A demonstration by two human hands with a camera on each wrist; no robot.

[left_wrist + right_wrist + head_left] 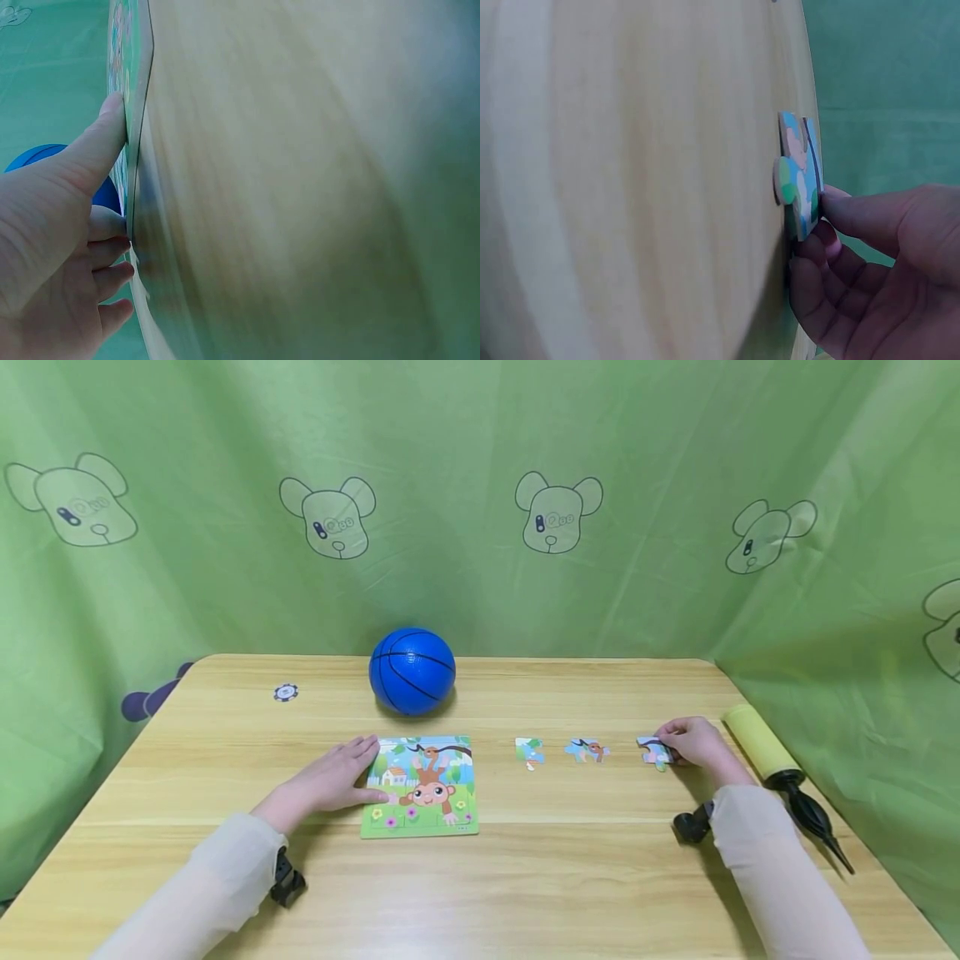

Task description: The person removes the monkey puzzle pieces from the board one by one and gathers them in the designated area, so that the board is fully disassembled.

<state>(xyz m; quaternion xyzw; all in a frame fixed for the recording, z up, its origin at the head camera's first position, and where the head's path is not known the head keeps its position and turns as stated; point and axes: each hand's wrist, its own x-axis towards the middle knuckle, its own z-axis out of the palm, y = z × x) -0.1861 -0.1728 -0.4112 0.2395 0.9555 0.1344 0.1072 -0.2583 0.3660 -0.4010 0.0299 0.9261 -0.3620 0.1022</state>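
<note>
My left hand (330,779) rests at the left edge of a square jigsaw puzzle (442,772) with a monkey picture. Its fingers are extended, and the thumb lies on the puzzle's surface; the left wrist view shows the thumb (101,146) against the puzzle's edge. At the right, my right hand (697,745) pinches a jigsaw piece (801,176) between thumb and fingers, close to the tabletop. Two loose pieces lie between the hands: one with green and blue (529,751), the other with a small brown figure (587,749).
Behind the puzzle sits a blue basketball (412,672). A round chip (286,692) lies at the back left of the wooden table (570,877). A yellow-and-black hand pump (761,743) lies along the right edge, beside the right forearm. Green curtain (480,593) hangs around the table.
</note>
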